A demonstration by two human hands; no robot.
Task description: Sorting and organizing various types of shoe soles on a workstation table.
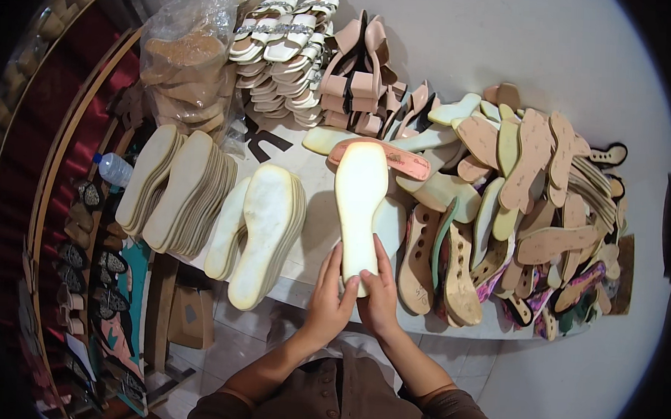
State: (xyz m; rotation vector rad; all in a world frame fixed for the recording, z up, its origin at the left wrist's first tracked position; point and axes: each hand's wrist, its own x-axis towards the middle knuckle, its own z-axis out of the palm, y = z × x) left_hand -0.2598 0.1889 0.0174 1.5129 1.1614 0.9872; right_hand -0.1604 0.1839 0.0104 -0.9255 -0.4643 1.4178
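A pale cream shoe insole (pixel 361 196) is held upright in front of me, its wide toe end pointing away. My left hand (pixel 331 299) grips the left edge of its heel, and my right hand (pixel 379 294) grips the right edge, both thumbs over the near end. Behind its toe lies a pink insole (pixel 405 161) with printing on it. To the left stand stacks of matching insoles: a whitish stack (pixel 266 218) nearest my left hand and taller beige stacks (pixel 190 188) farther left. Another pale piece (pixel 389 223) lies partly hidden behind the held insole.
A heap of loose insoles and soles (pixel 532 166) covers the table's right side. Perforated soles (pixel 463 279) lie near its front edge. White sandals (pixel 286 46), pink sandals (pixel 356 83) and a plastic bag of soles (pixel 188 68) stand at the back. A bottle (pixel 115 170) and shelved shoes are left.
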